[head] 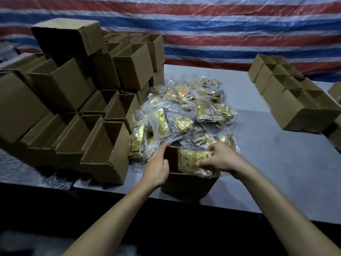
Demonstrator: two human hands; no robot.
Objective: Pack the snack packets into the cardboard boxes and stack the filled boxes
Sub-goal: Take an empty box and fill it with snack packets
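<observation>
The open cardboard box (pixel 186 183) stands right at the near edge of the tabletop (pixel 276 163), its front wall almost flush with that edge. The left hand (pixel 157 168) grips the box's left wall, fingers curled over the rim. The right hand (pixel 224 159) holds a bundle of gold snack packets (pixel 191 159) with curled fingers. The bundle lies in the mouth of the box, and its clear wrap spills over the near right rim.

The heap of snack packets (pixel 186 111) presses against the box's far side and leaves no gap there. To the left, a tiered stack of open boxes (pixel 73 100) rises near the box, with only a narrow strip of tabletop between them. To the right, the bare surface runs wide from the box and the heap to a double row of boxes (pixel 295 100) at the far right edge. A striped tarp (pixel 221 34) closes off the back.
</observation>
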